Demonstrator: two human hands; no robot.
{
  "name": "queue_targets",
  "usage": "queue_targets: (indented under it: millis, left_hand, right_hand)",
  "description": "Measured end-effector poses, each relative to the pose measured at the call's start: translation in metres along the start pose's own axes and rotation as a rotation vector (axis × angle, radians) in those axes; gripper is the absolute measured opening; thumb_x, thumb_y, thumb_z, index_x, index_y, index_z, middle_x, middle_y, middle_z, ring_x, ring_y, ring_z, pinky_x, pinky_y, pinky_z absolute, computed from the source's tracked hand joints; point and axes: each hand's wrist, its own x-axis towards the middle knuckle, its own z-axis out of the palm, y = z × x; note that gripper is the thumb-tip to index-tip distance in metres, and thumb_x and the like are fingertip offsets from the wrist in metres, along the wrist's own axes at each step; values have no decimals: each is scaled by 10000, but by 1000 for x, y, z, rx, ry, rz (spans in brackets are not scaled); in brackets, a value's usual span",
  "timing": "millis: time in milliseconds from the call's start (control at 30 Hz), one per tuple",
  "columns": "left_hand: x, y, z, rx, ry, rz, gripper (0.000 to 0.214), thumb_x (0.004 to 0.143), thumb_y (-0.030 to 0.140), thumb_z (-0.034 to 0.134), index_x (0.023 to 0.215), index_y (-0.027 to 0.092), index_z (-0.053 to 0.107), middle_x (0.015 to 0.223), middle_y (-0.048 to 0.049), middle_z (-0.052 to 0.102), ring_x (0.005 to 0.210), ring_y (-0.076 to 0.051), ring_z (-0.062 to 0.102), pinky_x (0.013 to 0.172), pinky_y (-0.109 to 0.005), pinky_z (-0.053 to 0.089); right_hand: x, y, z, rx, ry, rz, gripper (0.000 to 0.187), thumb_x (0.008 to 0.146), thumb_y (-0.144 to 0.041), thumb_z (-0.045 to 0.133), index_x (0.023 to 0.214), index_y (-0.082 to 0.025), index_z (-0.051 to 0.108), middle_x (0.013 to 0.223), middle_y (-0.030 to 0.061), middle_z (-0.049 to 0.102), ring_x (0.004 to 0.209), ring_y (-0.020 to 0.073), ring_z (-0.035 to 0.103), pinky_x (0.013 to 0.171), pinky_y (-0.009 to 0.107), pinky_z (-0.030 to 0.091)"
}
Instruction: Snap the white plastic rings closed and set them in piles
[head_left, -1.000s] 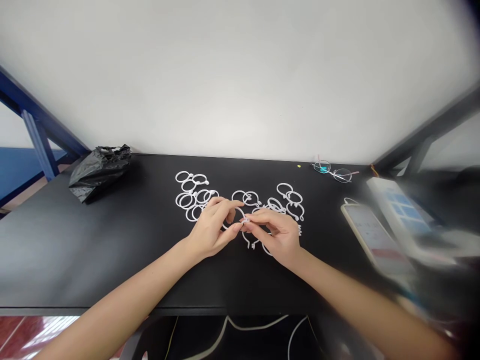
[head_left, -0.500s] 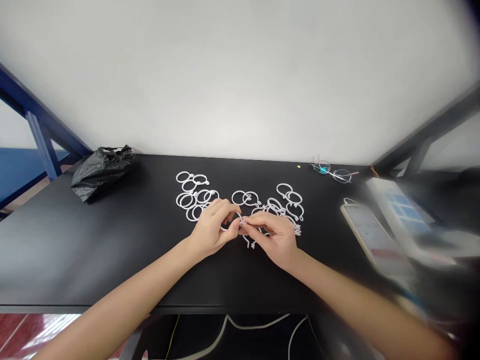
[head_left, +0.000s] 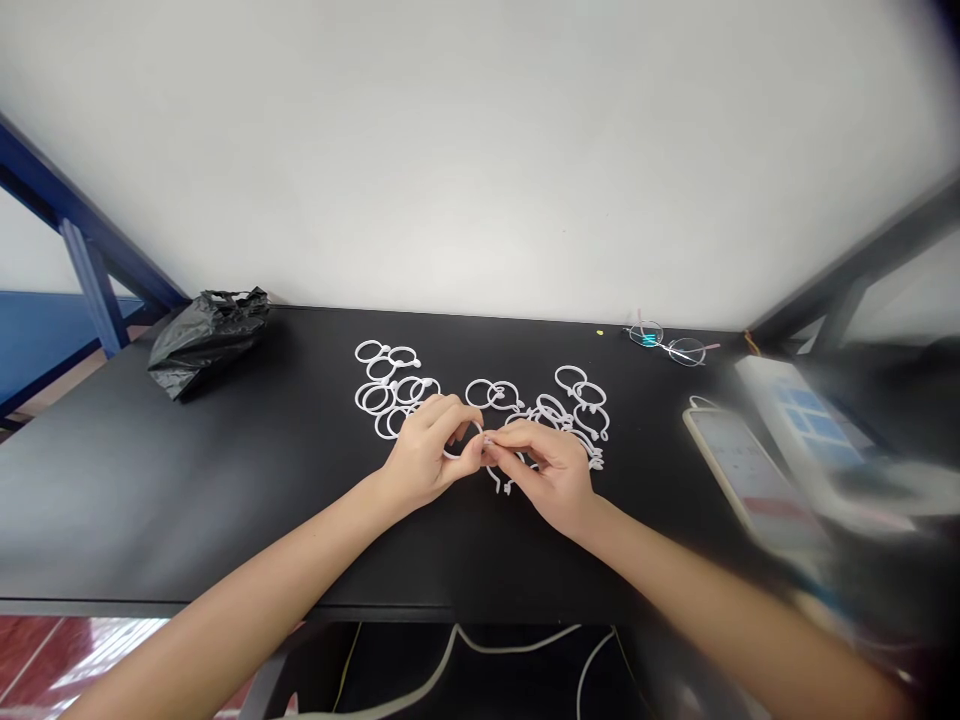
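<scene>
Going left to right across the counter (head_left: 225, 500): one crumpled black plastic bag (head_left: 206, 338) sits at the far left, untouched. Next comes the left cluster of white rings (head_left: 390, 385), about ten by my count, though they overlap and I can't be exact. Now the middle: my left hand (head_left: 429, 455) is curled with thumb and fingers pinched on a single white ring (head_left: 459, 448), and my right hand (head_left: 546, 468) is closed too, its fingertips pinching the same ring at its small clasp, right where the two hands meet. Compared with a second ago, the left fingers that were stretched out have curled in and the hands have drawn tighter together over the clasp, so I judge the ring is being pressed shut or snapped at that joint. The held ring sits just above the counter, near the middle, between the two clusters. Just beyond the hands lies a pair of linked rings (head_left: 491, 394), and to the right a tangled right cluster (head_left: 581, 405), roughly eight or so, partly hidden by my right hand. Far right: one pair of glasses (head_left: 667, 345), one phone (head_left: 739, 465), and one blurred box (head_left: 799, 420).
</scene>
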Motion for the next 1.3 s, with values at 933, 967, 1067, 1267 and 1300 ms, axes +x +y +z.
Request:
queue_targets:
  millis: [933, 967, 1067, 1267, 1300]
  left_hand:
    - [5, -39, -8, 521, -243, -296, 226, 894, 395, 592, 892, 170, 611, 870, -59, 645, 874, -239, 577, 851, -393, 393]
    - [4, -38, -8, 531, -250, -299, 220, 895, 389, 592, 890, 171, 618, 895, -66, 642, 896, -247, 575, 857, -399, 394]
    - [3, -37, -8, 545, -256, -297, 213, 900, 382, 582, 901, 176, 634, 928, -69, 638, 917, -253, 573, 862, -408, 399]
    - [0, -40, -6, 562, -271, -285, 163, 915, 290, 539, 880, 172, 645, 920, -73, 641, 906, -254, 569, 848, -414, 411]
    - [0, -40, -6, 560, -273, -286, 163, 917, 283, 533, 872, 172, 644, 918, -73, 642, 905, -256, 567, 850, -417, 411]
  right_hand:
    - [16, 28, -21, -774, -423, 159, 300, 949, -288, 519, 1220, -210, 620, 1357, 93, 575, 1321, 272, 471, 1141, 576, 274]
    - [16, 28, -21, -770, -395, 155, 270, 945, -266, 522, 1182, -215, 641, 1316, 84, 606, 1285, 263, 505, 1137, 570, 281]
    - [15, 33, -20, -747, -293, 121, 191, 917, -192, 546, 1039, -220, 690, 1147, 62, 687, 1128, 237, 601, 1113, 554, 311]
    - [13, 44, -22, -670, -197, 61, 149, 883, -122, 571, 870, -215, 686, 940, 31, 721, 927, 210, 641, 1043, 542, 365]
    - [13, 44, -22, -660, -188, 52, 147, 881, -118, 573, 857, -215, 681, 929, 27, 721, 912, 206, 643, 1038, 541, 368]
